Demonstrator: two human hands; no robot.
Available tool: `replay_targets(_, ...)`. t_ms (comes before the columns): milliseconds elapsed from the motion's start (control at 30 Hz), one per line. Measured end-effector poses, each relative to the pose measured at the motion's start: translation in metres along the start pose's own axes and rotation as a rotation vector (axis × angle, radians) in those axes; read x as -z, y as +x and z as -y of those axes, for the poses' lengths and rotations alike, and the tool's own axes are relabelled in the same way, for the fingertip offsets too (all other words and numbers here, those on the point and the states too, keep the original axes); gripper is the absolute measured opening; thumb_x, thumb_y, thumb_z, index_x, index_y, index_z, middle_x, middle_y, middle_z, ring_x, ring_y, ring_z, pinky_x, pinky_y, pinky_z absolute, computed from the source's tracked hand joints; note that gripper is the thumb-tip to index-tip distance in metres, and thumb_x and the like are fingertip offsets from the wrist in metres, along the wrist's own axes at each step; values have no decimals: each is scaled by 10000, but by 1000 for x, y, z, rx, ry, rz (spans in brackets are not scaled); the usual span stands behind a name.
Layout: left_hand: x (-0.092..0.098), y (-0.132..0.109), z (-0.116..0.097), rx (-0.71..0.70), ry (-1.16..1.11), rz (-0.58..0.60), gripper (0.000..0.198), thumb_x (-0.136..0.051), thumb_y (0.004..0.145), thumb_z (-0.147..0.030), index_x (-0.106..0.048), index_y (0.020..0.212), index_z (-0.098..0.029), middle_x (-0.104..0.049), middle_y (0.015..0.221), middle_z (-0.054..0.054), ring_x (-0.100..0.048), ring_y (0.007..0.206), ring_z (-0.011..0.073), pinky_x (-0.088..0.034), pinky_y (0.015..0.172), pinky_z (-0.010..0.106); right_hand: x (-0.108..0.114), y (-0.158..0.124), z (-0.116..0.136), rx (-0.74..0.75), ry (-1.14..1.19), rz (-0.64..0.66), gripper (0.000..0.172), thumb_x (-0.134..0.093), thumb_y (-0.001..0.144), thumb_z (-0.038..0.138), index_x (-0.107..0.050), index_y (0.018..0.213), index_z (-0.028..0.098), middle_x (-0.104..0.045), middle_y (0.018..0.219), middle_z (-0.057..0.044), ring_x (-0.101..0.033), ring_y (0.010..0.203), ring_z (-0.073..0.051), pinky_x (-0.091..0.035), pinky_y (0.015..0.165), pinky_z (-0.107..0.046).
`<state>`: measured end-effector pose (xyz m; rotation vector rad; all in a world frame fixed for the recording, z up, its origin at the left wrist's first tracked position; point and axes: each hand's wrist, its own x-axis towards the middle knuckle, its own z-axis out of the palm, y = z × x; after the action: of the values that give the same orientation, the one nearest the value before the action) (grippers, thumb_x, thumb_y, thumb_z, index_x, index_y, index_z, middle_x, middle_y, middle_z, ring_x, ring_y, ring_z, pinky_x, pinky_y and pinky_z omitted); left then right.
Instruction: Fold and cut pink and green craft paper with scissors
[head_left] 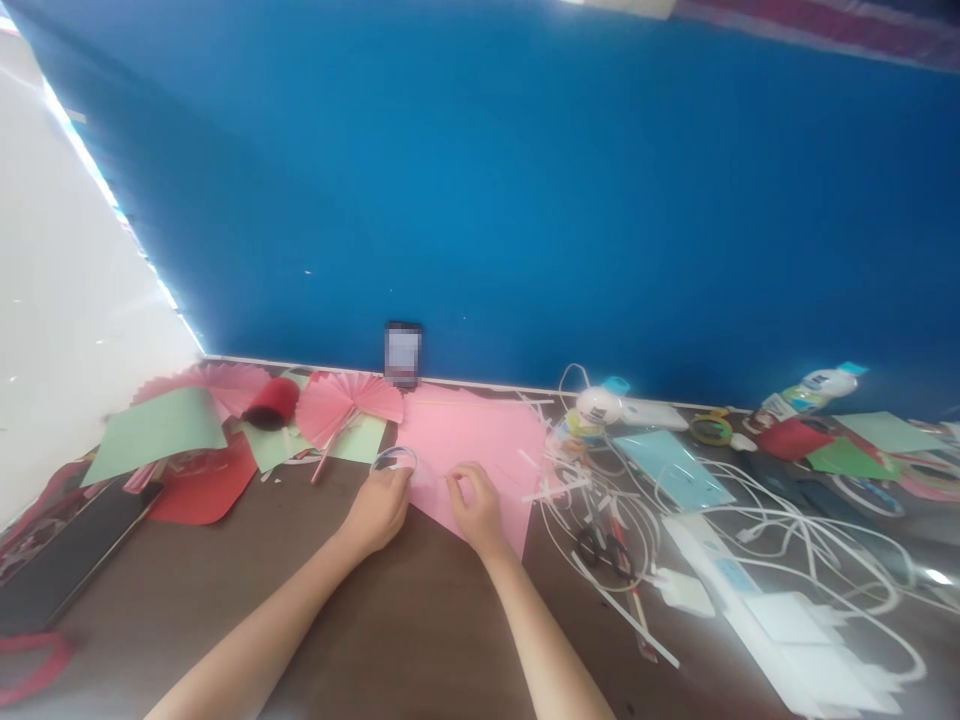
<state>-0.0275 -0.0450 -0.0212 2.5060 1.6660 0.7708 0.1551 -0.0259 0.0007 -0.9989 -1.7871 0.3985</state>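
A small clear ring of adhesive tape (394, 460) sits at the near left edge of a large pink paper sheet (480, 425) lying flat on the dark brown tabletop (420, 620). The ring is see-through, thin-walled and stands tilted up on its side. The left hand (379, 512) curls around the ring from below, fingers closed on its rim. The right hand (472, 510) rests on the pink sheet just right of the ring, thumb and forefinger pinched together; whether a strip of tape runs between them is too faint to tell. Left of the sheet lie a pink pleated paper fan (349, 400), a red paper roll (271, 403), a pale green sheet (154, 430) and a red cut paper piece (206, 492). Behind the sheet a dark phone (403, 353) leans on the blue wall (525, 180). Right of the sheet, a tangle of white cables (757, 520) crowds the tabletop, with dark-handled scissors (600, 545) and a white glue bottle (596, 408) among them.
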Motion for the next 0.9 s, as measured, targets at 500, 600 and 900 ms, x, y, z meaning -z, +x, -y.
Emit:
replay_targets(500,4,2,-3,72,-85,-106,190,-320,860,-185,-497,930,-179,-563,734,57,-518,712,203,-408,673,330,1,1,-8,3,-30,42,109,-519,823,239,-627,822,220,-608,739,-34,-562,734,-176,-459,705,-328)
replay_targets(600,7,2,-4,90,-102,-119,175,-346,850,-192,-516,894,-187,-552,696,46,-514,684,197,-397,662,318,2,2,-8,23,-43,67,133,-513,830,236,-626,760,218,-615,742,-36,-559,756,-179,-445,719,-335)
replay_targets(900,11,4,-8,146,-207,-146,182,-378,836,-230,-554,806,-198,-544,655,29,-510,660,179,-380,669,298,1,2,-5,6,-50,96,115,-488,834,211,-568,751,214,-600,759,-28,-549,763,-178,-417,730,-328)
